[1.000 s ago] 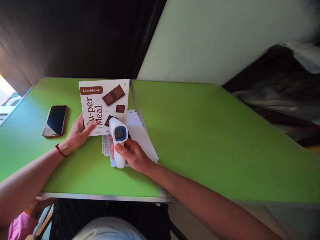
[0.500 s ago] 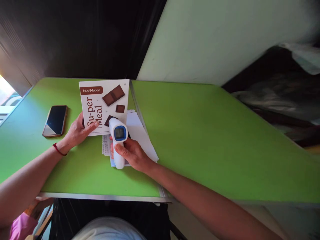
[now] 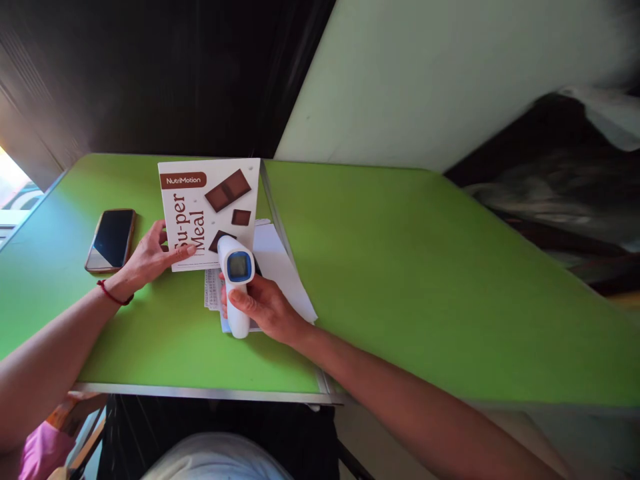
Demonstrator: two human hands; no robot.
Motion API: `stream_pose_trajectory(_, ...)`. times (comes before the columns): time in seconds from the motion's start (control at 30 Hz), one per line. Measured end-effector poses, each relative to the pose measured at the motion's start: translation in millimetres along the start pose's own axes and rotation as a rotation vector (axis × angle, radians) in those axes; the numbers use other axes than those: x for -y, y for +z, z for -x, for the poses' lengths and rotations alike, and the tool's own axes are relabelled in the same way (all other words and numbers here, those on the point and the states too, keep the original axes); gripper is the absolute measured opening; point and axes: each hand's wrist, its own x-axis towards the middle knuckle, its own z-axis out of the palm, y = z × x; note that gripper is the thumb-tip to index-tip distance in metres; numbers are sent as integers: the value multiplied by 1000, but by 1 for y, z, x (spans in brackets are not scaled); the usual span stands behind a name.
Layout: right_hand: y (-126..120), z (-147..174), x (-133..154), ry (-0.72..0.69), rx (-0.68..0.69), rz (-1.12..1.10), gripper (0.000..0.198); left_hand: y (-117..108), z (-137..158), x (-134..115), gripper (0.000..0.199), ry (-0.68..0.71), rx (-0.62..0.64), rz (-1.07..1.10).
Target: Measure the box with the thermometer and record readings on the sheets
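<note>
One thermometer (image 3: 239, 267) fills the curled right grip (image 3: 267, 309), left grip (image 3: 151, 257) loosely holding a box (image 3: 213, 200).

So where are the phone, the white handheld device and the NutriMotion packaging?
Phone (image 3: 111, 239): head view, middle of its dark screen.
White handheld device (image 3: 239, 267): head view, its blue-framed display.
NutriMotion packaging (image 3: 216, 215): head view, middle of its printed front.

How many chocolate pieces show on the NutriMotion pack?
3: a large piece near the top, a small piece below, and a third piece partly behind the thermometer, which may hide more.
</note>
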Motion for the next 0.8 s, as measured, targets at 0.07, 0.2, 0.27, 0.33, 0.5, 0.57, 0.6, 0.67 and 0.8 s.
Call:
stream_pose_trajectory(0.07, 0, 0, 1, 2, -5, -4, 58, 1, 1, -1, 66, -4, 14, 72)
stream_pose_trajectory(0.2, -1, 0, 1, -6, -8, -20, 58, 0, 0, -3, 58, -39, 67, 64)
stream_pose_trajectory(0.27, -1, 0, 0, -11, -3, -21, 57, -1, 0, -3, 56, -55, 76, 41)
stream_pose_trajectory(0.33, -1, 0, 0, -15, 3, -17, 56, -1, -1, -4, 55, -55, 73, 35)
stream_pose_trajectory(0.5, -2, 0, -1, -22, 1, 0, 57, 0, -1, -6, 53, -52, 38, 7)
stream_pose_trajectory(0.57, -2, 0, 0, -19, -2, 5, 57, 0, 0, -7, 53, -59, 34, -18)
stream_pose_trajectory(0.6, -2, 0, 0, -16, -2, 4, 58, 0, 1, -7, 53, -58, 35, -27)
stream_pose_trajectory(0.67, -3, 0, 1, -8, -6, 1, 58, 1, 2, -8, 54, -48, 38, -37)
stream_pose_trajectory(0.8, -3, 1, 3, -6, -9, 11, 59, 1, 3, -8, 56, -39, 18, -48)
